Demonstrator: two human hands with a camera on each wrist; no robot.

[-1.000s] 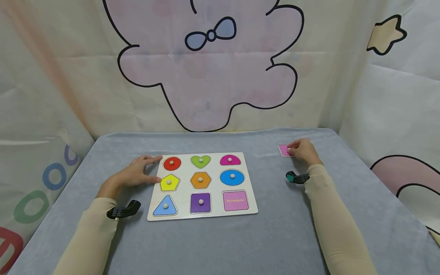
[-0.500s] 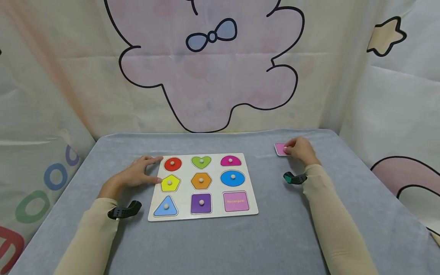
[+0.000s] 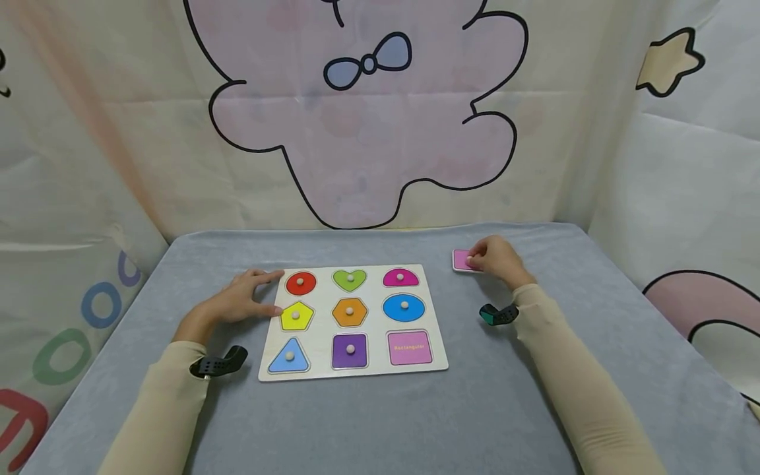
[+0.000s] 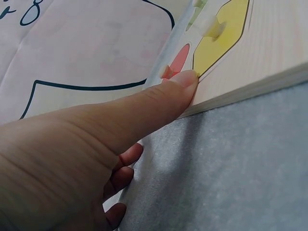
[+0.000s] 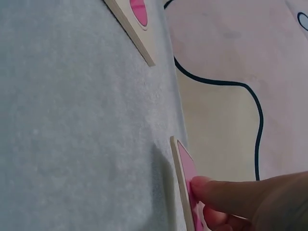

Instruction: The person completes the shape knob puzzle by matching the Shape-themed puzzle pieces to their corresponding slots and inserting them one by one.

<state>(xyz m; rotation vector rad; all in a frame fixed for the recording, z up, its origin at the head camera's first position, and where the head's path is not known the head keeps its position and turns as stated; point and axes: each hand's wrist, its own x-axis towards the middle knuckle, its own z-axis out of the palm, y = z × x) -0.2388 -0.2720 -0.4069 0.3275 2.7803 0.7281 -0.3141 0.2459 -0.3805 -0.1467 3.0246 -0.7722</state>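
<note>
A white wooden puzzle board (image 3: 374, 290) lies flat on the table, filled with coloured knobbed shapes. Its near right recess (image 3: 410, 357) is bare pink, lettered "Rectangular". My left hand (image 3: 233, 300) rests at the board's left side, fingers extended. The thumb (image 4: 185, 79) presses the edge beside the yellow pentagon (image 4: 224, 36), while the index finger touches the far left corner. Beyond the board's right far corner, my right hand (image 3: 501, 259) pinches a pink rectangular puzzle piece (image 3: 459, 259). In the right wrist view that piece (image 5: 186, 166) is tilted, held above the cloth; its knob is hidden by the fingers.
A grey-blue cloth (image 3: 380, 422) covers the table. Printed curtains (image 3: 356, 158) hang behind the table and along both sides. A dark band with a small device (image 3: 499, 315) is on each wrist.
My right hand has lifted the pink rectangular piece and carried it left towards the board. The left hand has stayed on the board's left edge.
</note>
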